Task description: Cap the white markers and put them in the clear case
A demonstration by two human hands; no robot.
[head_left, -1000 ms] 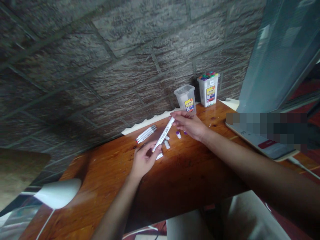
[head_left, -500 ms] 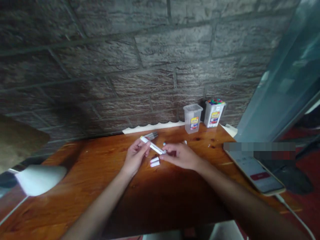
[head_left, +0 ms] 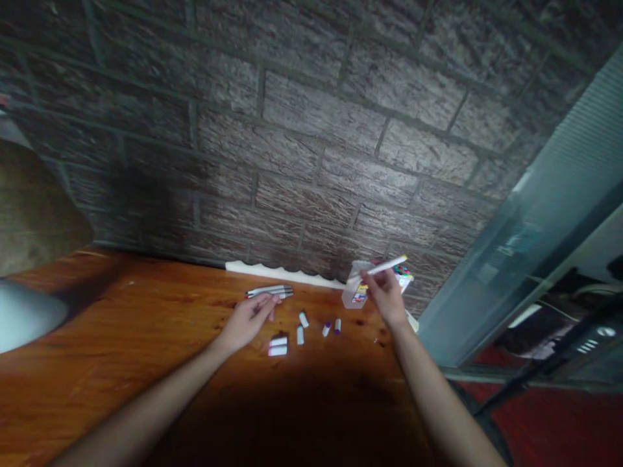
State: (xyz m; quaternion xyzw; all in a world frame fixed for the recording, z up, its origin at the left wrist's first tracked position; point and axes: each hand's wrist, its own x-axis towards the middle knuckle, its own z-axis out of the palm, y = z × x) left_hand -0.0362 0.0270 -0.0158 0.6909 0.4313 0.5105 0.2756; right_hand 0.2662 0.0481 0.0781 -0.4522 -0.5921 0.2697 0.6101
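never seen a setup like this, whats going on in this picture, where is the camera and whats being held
There is no machine here: these are a person's own two bare hands. The camera is worn on their head, so you look forward and down, roughly as they do.

The right hand holds a slim white marker with a yellow end, raised and tilted. The left hand is beside a row of markers; whether it touches them is hard to tell.

On the wooden table lie short white pieces that look like caps, two with purple ends. Behind the right hand stands a clear container with a label.
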